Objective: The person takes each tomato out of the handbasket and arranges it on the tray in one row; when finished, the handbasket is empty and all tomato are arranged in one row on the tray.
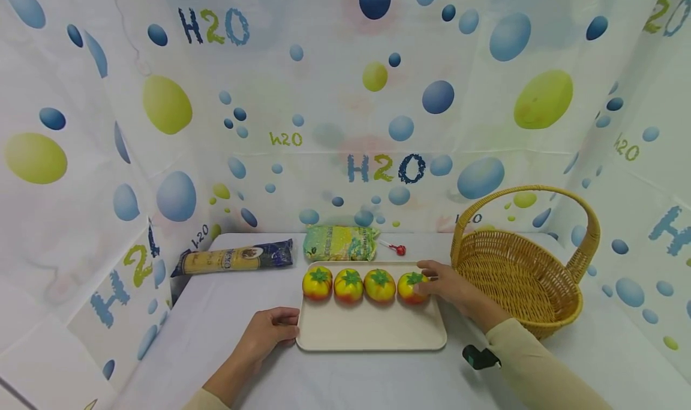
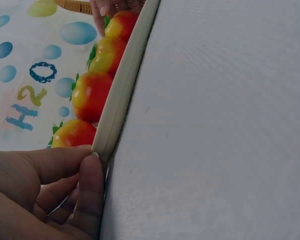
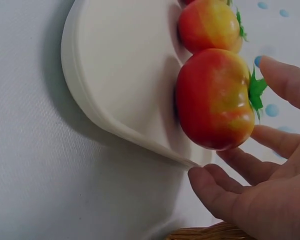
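Observation:
Several yellow-red tomatoes [image 1: 348, 287] with green leafy tops sit in a row along the far side of a cream tray [image 1: 369, 331]. At the tray's left edge, my left hand [image 1: 268, 332] pinches the rim between thumb and finger, seen close up in the left wrist view. My right hand [image 1: 456, 287] is at the rightmost tomato [image 3: 215, 100], its fingers spread about the fruit. In the right wrist view the thumb [image 3: 287, 82] stands apart from this tomato near its leaves, while the other fingers lie beside it, over the tray's edge.
A wicker basket [image 1: 556, 323] with a tall handle stands right of the tray. Behind the tray lie a green-yellow packet [image 1: 341, 243] and a red lollipop [image 1: 400, 250]. A long blue-and-yellow pasta packet [image 1: 232, 259] lies at the back left. Patterned curtain encloses the table.

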{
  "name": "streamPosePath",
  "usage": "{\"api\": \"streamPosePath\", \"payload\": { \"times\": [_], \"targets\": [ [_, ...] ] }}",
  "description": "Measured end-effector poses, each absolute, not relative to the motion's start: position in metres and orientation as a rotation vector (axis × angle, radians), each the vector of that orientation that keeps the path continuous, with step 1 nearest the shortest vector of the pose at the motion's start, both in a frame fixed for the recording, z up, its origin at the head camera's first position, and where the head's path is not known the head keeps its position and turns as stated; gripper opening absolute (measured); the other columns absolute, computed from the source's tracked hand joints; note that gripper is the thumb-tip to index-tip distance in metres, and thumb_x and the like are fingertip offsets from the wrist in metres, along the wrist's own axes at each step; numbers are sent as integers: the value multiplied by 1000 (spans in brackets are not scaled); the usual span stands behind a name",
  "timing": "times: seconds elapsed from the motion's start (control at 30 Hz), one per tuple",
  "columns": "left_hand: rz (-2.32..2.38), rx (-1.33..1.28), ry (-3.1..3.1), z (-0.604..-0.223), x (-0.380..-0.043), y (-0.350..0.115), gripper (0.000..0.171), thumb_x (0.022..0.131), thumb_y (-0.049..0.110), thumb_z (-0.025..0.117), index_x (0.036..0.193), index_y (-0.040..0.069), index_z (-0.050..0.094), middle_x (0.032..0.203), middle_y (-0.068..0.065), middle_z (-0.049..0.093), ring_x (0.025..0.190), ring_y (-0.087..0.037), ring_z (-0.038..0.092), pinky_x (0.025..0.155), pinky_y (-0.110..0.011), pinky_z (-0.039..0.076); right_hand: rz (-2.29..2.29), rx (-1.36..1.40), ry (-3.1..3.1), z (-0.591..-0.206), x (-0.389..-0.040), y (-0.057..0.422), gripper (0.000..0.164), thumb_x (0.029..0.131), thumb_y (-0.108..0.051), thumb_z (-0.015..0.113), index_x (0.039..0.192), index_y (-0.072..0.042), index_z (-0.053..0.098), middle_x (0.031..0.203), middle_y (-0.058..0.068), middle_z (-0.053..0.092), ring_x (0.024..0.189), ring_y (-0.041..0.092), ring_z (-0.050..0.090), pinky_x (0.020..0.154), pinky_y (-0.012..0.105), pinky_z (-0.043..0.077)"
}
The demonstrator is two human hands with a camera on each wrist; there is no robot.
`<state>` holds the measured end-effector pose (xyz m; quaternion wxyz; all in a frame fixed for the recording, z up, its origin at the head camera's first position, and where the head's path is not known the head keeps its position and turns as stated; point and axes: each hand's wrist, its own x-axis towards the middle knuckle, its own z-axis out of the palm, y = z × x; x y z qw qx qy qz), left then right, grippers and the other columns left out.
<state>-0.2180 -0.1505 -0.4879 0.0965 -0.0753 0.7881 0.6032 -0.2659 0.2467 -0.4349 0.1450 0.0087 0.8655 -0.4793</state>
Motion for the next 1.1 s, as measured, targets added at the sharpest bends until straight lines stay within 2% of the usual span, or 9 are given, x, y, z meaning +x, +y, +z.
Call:
{"api": "streamPosePath", "payload": {
  "times": [0.23,0.4,1.1],
  "targets": [
    [1791,-232,2327,-489,-218,-150,43,79,-7,77,121,-5,69,101,-9,72,83,-17,66,73,-35,61,-1412,11,2487,-432,-264,247,77,89,-27,76,154,-7,39,155,27,38,139,46,40,116,61,33],
    [1788,-227,2331,-488,-219,-150,43,79,-6,77,122,-5,69,103,-9,72,84,-17,66,74,-35,61,-1465,22,2463,-429,-263,248,76,92,-26,74,156,-7,37,157,27,36,143,47,35,116,59,36],
    [1789,-206,2336,-490,-220,-151,43,80,-6,76,123,-6,68,104,-11,71,84,-18,67,74,-36,62,-1451,-12,2514,-419,-257,244,73,93,-26,72,155,-6,38,156,26,38,145,47,32,116,62,32]
  ]
}}
